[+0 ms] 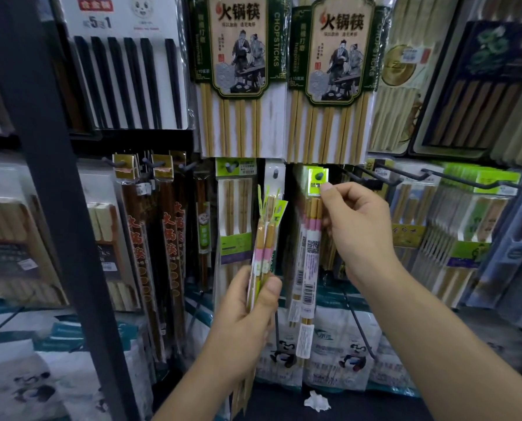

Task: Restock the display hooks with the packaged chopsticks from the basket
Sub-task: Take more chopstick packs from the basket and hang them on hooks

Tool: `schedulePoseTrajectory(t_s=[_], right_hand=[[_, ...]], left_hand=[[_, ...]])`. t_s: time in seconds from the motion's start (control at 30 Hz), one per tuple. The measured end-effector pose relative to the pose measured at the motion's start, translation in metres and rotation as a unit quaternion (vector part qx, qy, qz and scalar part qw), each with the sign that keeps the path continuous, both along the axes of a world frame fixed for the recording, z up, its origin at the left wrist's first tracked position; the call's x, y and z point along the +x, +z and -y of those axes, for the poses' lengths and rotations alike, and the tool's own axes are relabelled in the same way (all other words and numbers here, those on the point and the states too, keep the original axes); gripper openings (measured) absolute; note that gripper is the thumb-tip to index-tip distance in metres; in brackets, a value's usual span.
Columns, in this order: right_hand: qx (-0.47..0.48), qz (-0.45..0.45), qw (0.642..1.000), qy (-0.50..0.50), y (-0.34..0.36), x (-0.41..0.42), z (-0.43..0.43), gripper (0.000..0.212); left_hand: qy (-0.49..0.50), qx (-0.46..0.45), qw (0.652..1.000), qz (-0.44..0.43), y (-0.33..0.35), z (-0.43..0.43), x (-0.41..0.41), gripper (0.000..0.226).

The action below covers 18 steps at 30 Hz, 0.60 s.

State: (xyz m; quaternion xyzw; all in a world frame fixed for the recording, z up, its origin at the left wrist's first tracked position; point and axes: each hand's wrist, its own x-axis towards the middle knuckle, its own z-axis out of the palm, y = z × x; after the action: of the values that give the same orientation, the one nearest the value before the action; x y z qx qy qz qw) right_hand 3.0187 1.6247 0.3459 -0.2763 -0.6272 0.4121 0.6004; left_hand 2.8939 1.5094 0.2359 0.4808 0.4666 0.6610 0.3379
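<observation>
My left hand (247,317) grips a bundle of chopstick packs (264,238) with pink bands and green header cards, held upright in front of the display. My right hand (356,232) pinches one more pack (309,253) near its top; that pack's green header card (316,181) sits at a hook in the middle of the display, and its barcode label faces me. Whether the card's hole is on the hook I cannot tell. The basket is out of view.
Large hot-pot chopstick packs (238,71) hang above. Dark bare hooks (405,176) jut out to the right. Brown chopstick packs (138,238) hang left, beside a dark shelf post (41,177). Panda-printed bags (347,354) and a crumpled white paper (317,401) lie below.
</observation>
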Motion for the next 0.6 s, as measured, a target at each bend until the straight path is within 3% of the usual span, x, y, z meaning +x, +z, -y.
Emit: schedulePoseTrajectory(t_s=[0.23,0.33,0.5,0.6], right_hand=[[0.002,0.035,0.998,-0.055,-0.009,0.002,-0.005,0.023],[0.023,0.037,0.996,-0.084,-0.011,0.006,0.002,0.02],[0.036,0.128,0.989,0.063,-0.022,0.004,0.029,0.018],[0.012,0.107,0.989,0.098,-0.025,0.002,0.033,0.015]], left_hand=[[-0.058,-0.005,0.996,0.074,0.002,0.003,0.001,0.021],[-0.073,0.008,0.995,0.067,0.005,0.004,0.003,0.02],[-0.075,0.022,0.994,0.077,0.012,0.006,0.01,0.023],[-0.074,0.02,0.994,0.084,0.014,0.006,0.011,0.021]])
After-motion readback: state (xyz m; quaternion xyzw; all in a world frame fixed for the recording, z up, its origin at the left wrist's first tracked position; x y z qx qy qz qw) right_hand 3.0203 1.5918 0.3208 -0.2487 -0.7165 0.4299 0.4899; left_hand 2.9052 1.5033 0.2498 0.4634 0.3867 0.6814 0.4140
